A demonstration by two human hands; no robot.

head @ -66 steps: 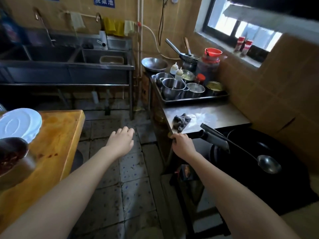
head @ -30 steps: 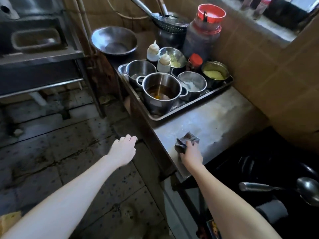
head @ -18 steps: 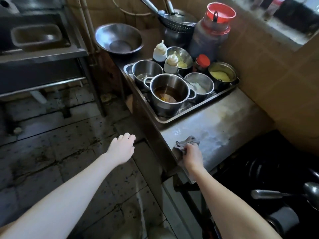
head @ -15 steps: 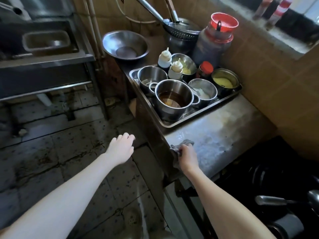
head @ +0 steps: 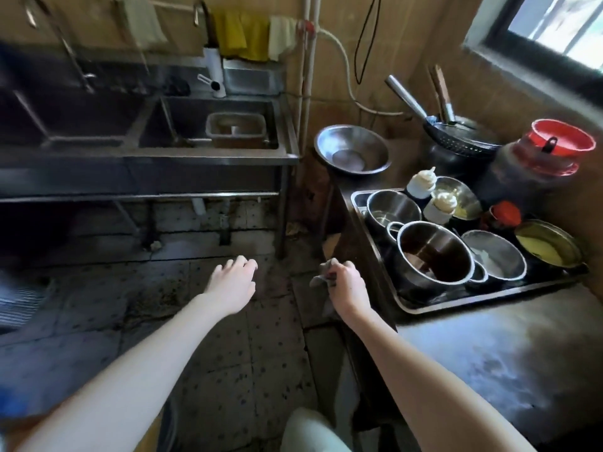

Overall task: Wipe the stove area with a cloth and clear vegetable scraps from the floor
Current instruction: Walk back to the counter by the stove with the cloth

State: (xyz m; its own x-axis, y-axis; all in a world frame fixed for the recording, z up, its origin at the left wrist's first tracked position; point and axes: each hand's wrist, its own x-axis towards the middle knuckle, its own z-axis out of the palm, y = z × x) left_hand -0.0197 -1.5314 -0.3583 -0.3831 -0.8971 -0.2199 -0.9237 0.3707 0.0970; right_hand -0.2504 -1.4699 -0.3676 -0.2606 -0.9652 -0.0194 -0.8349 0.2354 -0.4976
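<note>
My right hand [head: 346,283] grips a small grey cloth [head: 321,276], held in the air over the floor just left of the steel counter [head: 496,347]. A bunch of the cloth sticks out past my fingers. My left hand [head: 233,278] hangs over the tiled floor [head: 208,337] with its fingers relaxed and nothing in it. The counter top looks wet and streaked. A small pale scrap [head: 156,245] lies on the floor under the sink. The stove is out of view.
A steel tray [head: 489,296] of pots and bowls sits on the counter's far half, with sauce bottles and a red-lidded jar behind. A steel bowl [head: 352,154] stands at the back corner. A double sink [head: 140,135] on legs fills the left wall.
My right hand has lifted the cloth off the counter edge and carried it left, off the counter. The view has swung left toward the sink, and the wok and ladle have left the frame.
</note>
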